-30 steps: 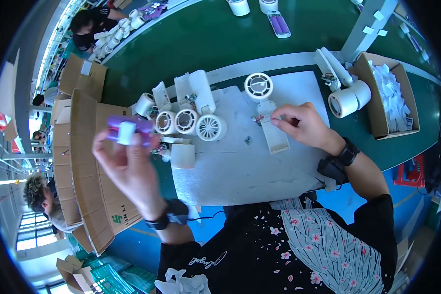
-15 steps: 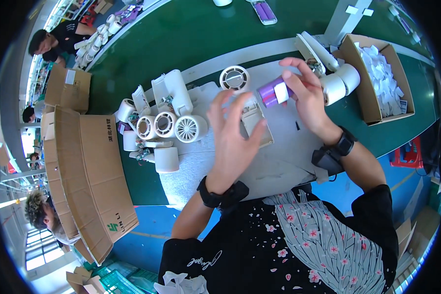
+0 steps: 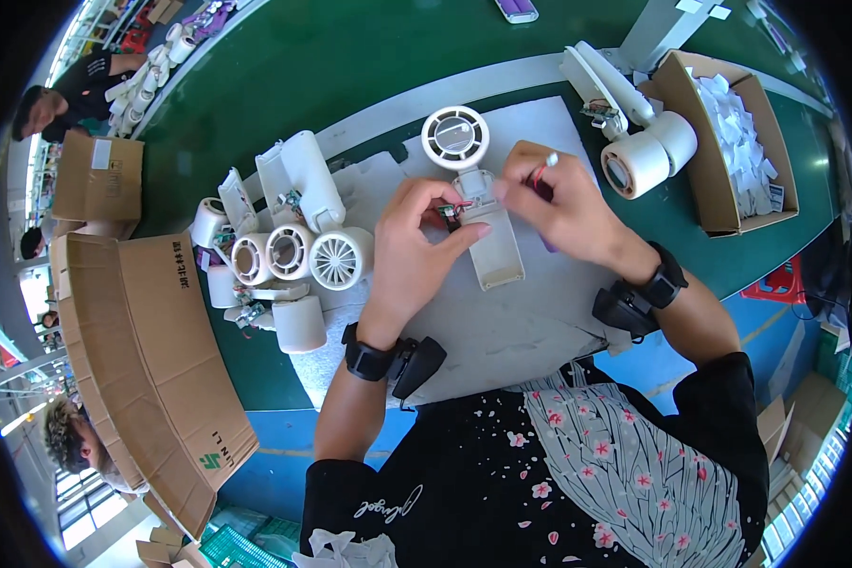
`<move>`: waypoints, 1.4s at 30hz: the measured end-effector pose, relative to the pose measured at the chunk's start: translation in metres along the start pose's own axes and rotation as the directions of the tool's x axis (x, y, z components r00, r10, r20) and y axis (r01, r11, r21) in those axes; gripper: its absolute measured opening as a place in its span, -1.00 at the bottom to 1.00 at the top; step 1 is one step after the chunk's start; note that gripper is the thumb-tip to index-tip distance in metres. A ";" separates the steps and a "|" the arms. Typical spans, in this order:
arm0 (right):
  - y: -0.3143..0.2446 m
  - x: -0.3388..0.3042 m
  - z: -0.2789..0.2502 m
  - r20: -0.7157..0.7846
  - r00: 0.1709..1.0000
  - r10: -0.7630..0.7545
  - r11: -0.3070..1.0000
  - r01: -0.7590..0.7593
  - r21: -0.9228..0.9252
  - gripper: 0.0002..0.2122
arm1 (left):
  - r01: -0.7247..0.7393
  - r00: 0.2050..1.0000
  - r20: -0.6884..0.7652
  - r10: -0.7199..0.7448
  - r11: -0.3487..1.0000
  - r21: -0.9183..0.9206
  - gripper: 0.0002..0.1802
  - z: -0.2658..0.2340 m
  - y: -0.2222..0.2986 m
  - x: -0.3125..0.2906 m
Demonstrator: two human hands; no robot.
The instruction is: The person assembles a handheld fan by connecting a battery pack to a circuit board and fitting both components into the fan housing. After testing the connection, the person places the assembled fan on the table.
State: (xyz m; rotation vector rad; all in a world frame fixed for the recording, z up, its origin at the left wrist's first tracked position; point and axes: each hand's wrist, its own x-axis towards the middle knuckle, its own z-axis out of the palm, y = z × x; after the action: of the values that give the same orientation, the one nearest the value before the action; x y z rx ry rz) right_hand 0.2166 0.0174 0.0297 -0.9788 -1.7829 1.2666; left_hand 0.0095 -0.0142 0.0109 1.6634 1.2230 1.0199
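A white handheld fan lies on the grey cloth, its round head (image 3: pixel 455 112) away from me and its opened handle shell (image 3: pixel 498 254) toward me. My left hand (image 3: pixel 417 248) is closed at the shell's left side, pinching a small circuit board (image 3: pixel 449 216) with a red wire. Over the shell's upper right side, my right hand (image 3: pixel 568 206) is curled with fingers together, holding a thin red piece with a white tip (image 3: pixel 552 160); its kind is unclear. A sliver of purple battery (image 3: pixel 549 245) shows beneath that hand, the rest hidden.
Several white fan parts (image 3: pixel 298 180) stand at the left, with more fan bodies (image 3: pixel 634 166) at the right. Beyond them is a carton of white paper slips (image 3: pixel 790 180). A large brown carton (image 3: pixel 175 341) borders the left edge. Other people sit at the far left.
My right hand has lowered toward the fan and turned; the purple battery it held is now mostly hidden. My left hand, open before, has closed on the circuit board.
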 end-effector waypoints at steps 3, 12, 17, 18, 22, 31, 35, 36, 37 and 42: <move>-0.003 0.000 0.007 0.029 0.992 -0.125 0.972 0.128 -0.197 -0.89 | 0.030 0.997 0.077 -0.031 0.999 0.026 -0.70 -0.009 0.004 -0.003; -0.003 -0.004 0.018 0.089 0.979 -0.183 0.915 0.203 -0.349 -0.81 | 0.001 0.997 0.078 -0.003 1.000 0.030 -0.78 -0.014 0.011 -0.009; -0.003 -0.003 0.021 0.099 0.980 -0.172 0.901 0.198 -0.385 -0.82 | 0.066 0.993 0.097 -0.071 0.996 0.060 -0.76 -0.016 0.012 -0.010; -0.003 -0.003 0.021 0.106 0.979 -0.171 0.901 0.200 -0.386 -0.82 | 0.076 0.993 0.084 -0.079 0.997 0.034 -0.76 -0.016 0.011 -0.010; -0.003 -0.004 0.022 0.111 0.984 -0.142 0.903 0.174 -0.392 -0.82 | 0.165 0.984 0.084 -0.158 0.983 -0.084 -0.76 -0.013 0.013 -0.013; -0.003 -0.002 0.024 0.131 0.983 -0.132 0.884 0.176 -0.433 -0.82 | 0.129 0.975 0.187 -0.123 0.992 -0.017 -0.69 -0.023 0.018 -0.012; -0.005 -0.003 0.025 0.147 0.982 -0.123 0.875 0.177 -0.452 -0.82 | -0.006 0.990 0.139 0.002 1.000 0.025 -0.66 -0.022 0.011 -0.016; -0.006 -0.004 0.025 0.167 0.979 -0.118 0.871 0.183 -0.457 -0.82 | -0.007 0.991 0.136 0.003 1.000 0.024 -0.66 -0.021 0.010 -0.017; -0.007 -0.003 0.025 0.187 0.976 -0.112 0.866 0.188 -0.462 -0.82 | -0.007 0.996 0.092 0.002 0.999 0.052 -0.66 -0.019 0.009 -0.020; -0.006 -0.004 0.026 0.222 0.969 -0.112 0.879 0.200 -0.433 -0.83 | 0.010 0.998 0.068 -0.018 0.993 0.114 -0.68 -0.019 0.010 -0.028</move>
State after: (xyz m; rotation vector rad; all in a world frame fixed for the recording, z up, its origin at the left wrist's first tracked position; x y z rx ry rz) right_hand 0.1947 0.0025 0.0284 -0.9557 -2.3258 0.8794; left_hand -0.0106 -0.0406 0.0223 1.7598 1.2657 0.8915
